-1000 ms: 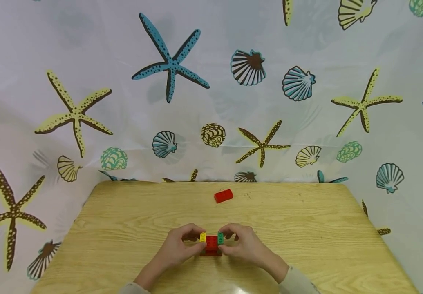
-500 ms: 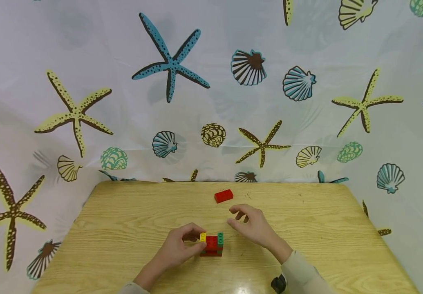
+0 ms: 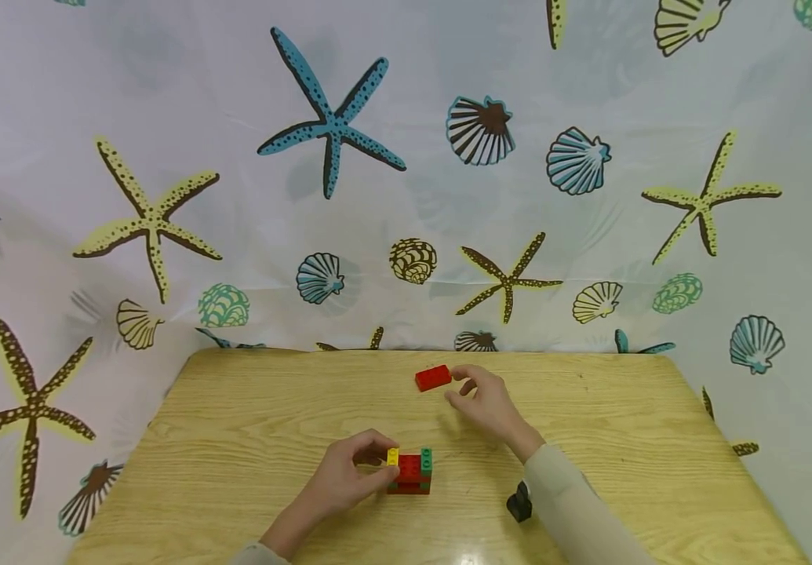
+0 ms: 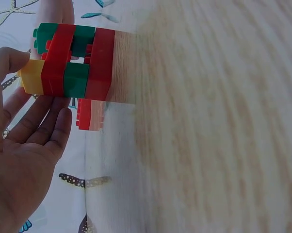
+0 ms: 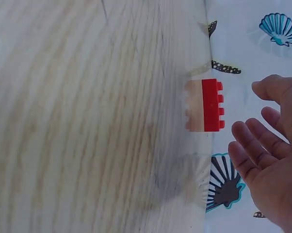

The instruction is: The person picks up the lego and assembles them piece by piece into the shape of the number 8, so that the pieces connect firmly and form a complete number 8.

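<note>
A small stack of toy building bricks (image 3: pixel 409 467) stands upright on the table, red and green layers alternating. Its top carries a yellow brick (image 3: pixel 393 457) at the left end and a green brick (image 3: pixel 426 461) at the right. My left hand (image 3: pixel 345 476) pinches the yellow brick between thumb and fingers; in the left wrist view the thumb tip lies against that yellow brick (image 4: pixel 32 76). Farther back lies a loose red brick (image 3: pixel 434 378), studs up. My right hand (image 3: pixel 485 402) hovers just right of it, fingers loosely bent; the right wrist view shows them apart from the red brick (image 5: pixel 212 105).
The wooden table (image 3: pixel 271 408) ends at a hanging cloth (image 3: pixel 391 196) printed with starfish and shells, which also rises along both sides. A small black device (image 3: pixel 520 502) is attached at my right sleeve.
My right hand has let go of the green end of the stack and moved back and right, up to the loose red brick. My left hand has stayed on the yellow brick.
</note>
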The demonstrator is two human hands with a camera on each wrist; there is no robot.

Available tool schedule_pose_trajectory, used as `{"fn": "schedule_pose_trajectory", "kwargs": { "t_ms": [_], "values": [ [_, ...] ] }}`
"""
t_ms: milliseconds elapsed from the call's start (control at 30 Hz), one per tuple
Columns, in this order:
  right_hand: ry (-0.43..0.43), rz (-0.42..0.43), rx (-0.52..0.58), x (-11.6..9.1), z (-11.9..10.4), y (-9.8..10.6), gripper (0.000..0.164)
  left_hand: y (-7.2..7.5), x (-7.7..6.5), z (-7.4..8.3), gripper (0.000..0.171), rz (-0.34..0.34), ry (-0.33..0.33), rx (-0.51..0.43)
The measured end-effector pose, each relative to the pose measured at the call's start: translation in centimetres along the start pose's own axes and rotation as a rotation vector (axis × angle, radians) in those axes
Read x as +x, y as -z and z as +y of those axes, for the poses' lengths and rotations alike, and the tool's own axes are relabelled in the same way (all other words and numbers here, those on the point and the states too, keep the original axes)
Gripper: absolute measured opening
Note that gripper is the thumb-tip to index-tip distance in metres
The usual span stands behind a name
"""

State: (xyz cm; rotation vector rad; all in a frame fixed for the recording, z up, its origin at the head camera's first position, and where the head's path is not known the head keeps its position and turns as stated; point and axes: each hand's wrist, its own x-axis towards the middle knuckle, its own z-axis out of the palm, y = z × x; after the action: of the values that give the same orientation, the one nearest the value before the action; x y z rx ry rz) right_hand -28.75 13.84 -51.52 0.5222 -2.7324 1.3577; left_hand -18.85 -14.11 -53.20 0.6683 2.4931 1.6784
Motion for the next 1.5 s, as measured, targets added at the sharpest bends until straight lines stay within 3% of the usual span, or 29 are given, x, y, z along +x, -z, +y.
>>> {"fn": "schedule_pose_trajectory", "kwargs": {
  "t_ms": [567, 867, 1500],
  "values": [
    [-0.078, -0.014, -0.030, 3.3, 1.8, -1.6, 0.046, 0.0, 0.0, -0.5, 0.029, 0.000, -0.009, -0.021],
    [-0.096, -0.030, -0.008, 4.1, 2.5, -2.2, 0.051, 0.0, -0.1, -0.2, 0.029, -0.003, 0.002, -0.015],
    [-0.085, -0.035, -0.090, 5.1, 2.8, -3.0, 0.053, 0.2, -0.1, -0.3, 0.029, -0.007, -0.010, -0.011]
  ]
}}
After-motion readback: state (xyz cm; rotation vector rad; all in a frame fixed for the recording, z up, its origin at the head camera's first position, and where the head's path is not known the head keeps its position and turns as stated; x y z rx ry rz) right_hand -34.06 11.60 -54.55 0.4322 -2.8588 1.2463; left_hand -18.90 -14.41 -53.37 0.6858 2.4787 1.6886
